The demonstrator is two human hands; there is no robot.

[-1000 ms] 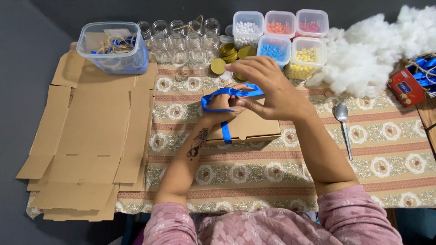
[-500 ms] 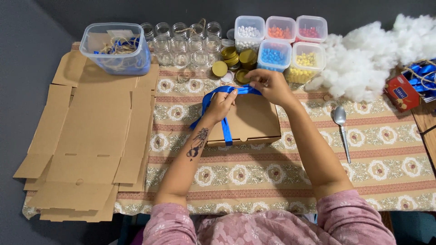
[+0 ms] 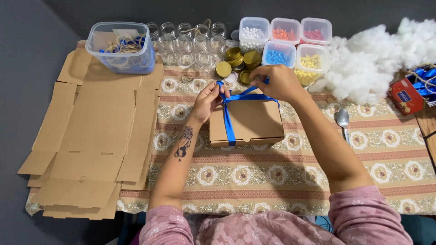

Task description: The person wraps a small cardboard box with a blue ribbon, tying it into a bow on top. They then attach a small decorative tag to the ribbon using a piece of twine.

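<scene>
While pinching blue ribbon ends, left hand and right hand closed over flat box, ribbon running front to back.

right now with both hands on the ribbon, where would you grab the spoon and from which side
Take the spoon by its thin handle, from above on the near end. It lies flat on the tablecloth right of the cardboard box, bowl toward the white stuffing, handle pointing back at the person, nothing around it.

Left hand: pinches blue ribbon at cardboard box far edge.
Right hand: grips ribbon end.
Box: closed, on counter.
</scene>
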